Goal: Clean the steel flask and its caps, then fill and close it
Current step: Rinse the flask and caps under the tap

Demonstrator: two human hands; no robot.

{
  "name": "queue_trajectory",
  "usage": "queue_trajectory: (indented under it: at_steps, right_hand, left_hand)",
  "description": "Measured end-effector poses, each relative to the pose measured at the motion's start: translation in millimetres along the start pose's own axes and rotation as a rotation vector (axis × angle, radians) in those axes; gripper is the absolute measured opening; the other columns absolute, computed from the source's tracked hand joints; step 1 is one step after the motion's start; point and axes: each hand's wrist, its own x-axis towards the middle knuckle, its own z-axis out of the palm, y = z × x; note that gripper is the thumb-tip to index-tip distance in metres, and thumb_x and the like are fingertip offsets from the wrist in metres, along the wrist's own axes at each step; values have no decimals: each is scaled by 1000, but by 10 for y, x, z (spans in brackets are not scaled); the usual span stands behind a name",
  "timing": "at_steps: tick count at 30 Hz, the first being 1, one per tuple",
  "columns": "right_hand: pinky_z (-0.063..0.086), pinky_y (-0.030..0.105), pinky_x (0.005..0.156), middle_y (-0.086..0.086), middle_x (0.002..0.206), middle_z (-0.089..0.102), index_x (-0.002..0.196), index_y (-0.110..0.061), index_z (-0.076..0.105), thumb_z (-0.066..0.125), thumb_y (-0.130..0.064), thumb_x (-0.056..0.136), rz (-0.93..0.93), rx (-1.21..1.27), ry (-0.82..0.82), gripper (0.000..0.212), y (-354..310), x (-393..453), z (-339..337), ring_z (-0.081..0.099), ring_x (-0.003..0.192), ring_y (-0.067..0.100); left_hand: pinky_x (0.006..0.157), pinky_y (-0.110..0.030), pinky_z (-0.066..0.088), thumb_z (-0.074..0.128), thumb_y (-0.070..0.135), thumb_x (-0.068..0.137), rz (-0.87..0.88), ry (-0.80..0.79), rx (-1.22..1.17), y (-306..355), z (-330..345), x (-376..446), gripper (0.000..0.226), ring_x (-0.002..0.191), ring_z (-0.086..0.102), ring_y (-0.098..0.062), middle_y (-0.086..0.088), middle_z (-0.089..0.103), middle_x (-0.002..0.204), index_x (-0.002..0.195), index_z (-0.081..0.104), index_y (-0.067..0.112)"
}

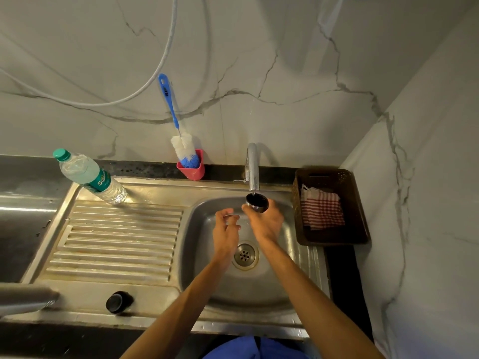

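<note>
My right hand [267, 222] holds a steel cup-shaped cap with a dark inside [256, 202], mouth up, directly under the tap spout [253, 168] over the sink basin [259, 286]. A thin stream of water runs into the cap. My left hand [226, 233] hovers just left of it above the basin, fingers loosely curled, with nothing visibly in it. A second, black cap [118, 302] lies on the sink's front ledge at the left. The steel flask [24, 299] lies at the far left edge, blurred and partly cut off.
A plastic water bottle with a green cap [88, 176] stands at the back of the ribbed draining board [116, 242]. A blue bottle brush [185, 149] stands in a red holder [191, 168]. A brown basket [334, 237] with a striped cloth [322, 209] sits right of the sink.
</note>
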Motion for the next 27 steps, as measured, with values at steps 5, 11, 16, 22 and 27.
queue_trajectory:
  at_steps: [5,11,16,22,27]
  right_hand:
    - [53,20,78,-9,102,71,122,-21,68,90,-30,76,7,-56,-7,51,21,-10,39,69,96,10]
    - [43,13,68,-12,98,65,119,-21,67,90,-36,74,18,-95,-39,53,-41,-12,150,67,91,9]
    - [54,27,80,-6,105,70,120,-21,65,89,-36,73,-7,-134,-34,55,-44,13,202,68,100,14]
    - [54,26,82,0,121,66,127,-23,59,90,-37,73,-79,-165,-21,65,-8,-44,31,66,108,19]
    - [55,23,81,0,124,57,128,-24,58,92,-41,71,-62,-219,-254,69,-139,29,-303,59,110,17]
  left_hand:
    - [84,-33,54,45,19,111,12,40,-33,-58,-131,31,16,92,68,-20,-4,70,112,121,57,21]
    - [85,-39,56,47,21,111,12,61,-53,-94,-237,18,14,88,68,-19,-8,70,113,119,58,23]
    - [74,-28,52,47,21,112,-24,58,-98,-120,-325,-12,14,87,67,-19,-13,72,111,114,61,22]
    - [68,-21,51,50,22,111,-68,71,-131,-140,-400,-38,16,88,67,-19,-13,74,108,116,62,14]
    - [60,-12,52,48,23,113,-74,62,-150,-135,-521,-125,21,85,65,-17,-9,72,103,122,61,10]
